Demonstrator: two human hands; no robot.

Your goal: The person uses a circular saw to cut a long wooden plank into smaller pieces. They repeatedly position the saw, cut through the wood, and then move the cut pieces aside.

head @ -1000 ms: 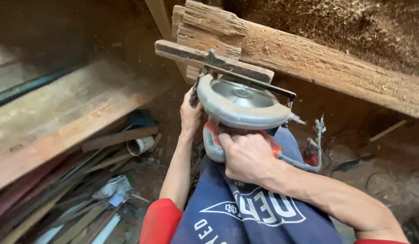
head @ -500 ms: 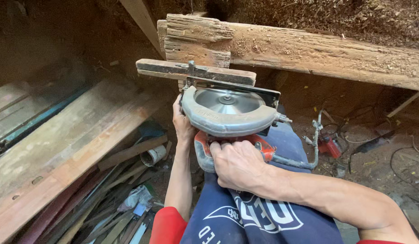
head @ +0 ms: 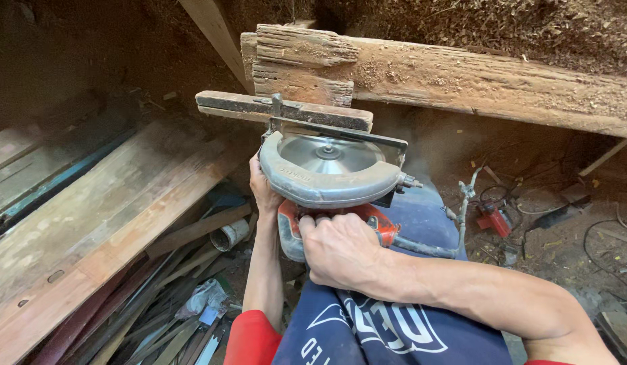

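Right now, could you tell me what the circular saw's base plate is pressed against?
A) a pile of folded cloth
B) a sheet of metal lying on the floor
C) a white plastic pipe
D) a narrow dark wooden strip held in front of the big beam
D: the circular saw has its base plate against the narrow wooden strip, with the right hand on its orange handle and the left hand beside the guard.

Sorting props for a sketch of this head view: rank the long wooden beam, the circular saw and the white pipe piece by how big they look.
1. Long wooden beam, largest.
2. Circular saw, held in both hands; it is nearer the camera, so it looks bigger.
3. White pipe piece, smallest.
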